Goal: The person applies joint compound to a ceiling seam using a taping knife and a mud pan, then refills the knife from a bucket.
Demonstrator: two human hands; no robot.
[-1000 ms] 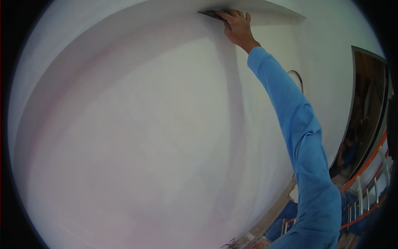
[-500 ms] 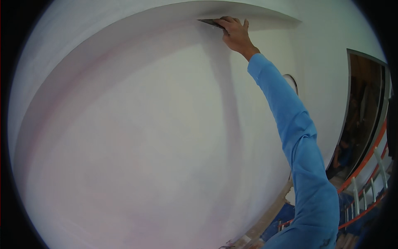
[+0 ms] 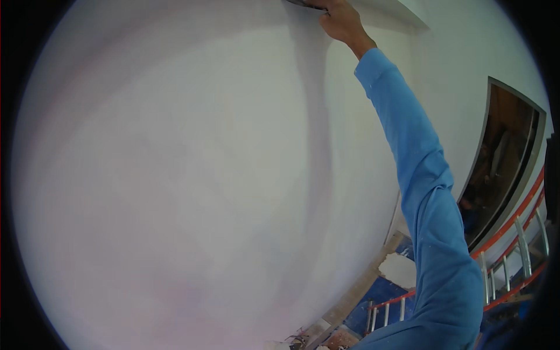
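In the head view, a dark flat-bladed scraper [image 3: 304, 4] is pinched in the right hand [image 3: 343, 22], partly cut off from sight, at the far top of the white wall [image 3: 192, 169]. An orange-railed ladder [image 3: 522, 248] is seen at the right.

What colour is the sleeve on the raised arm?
The sleeve is blue; it shows best in the head view, the only one here.

Dark, flat blade tool [image 3: 304, 4], thin, gripped in R hand [image 3: 343, 22], near-horiz., tip pointing L, partly cut off at top of view. Held up at pale wall [image 3: 204, 146] w/ faint pinkish patches; contact unclear.
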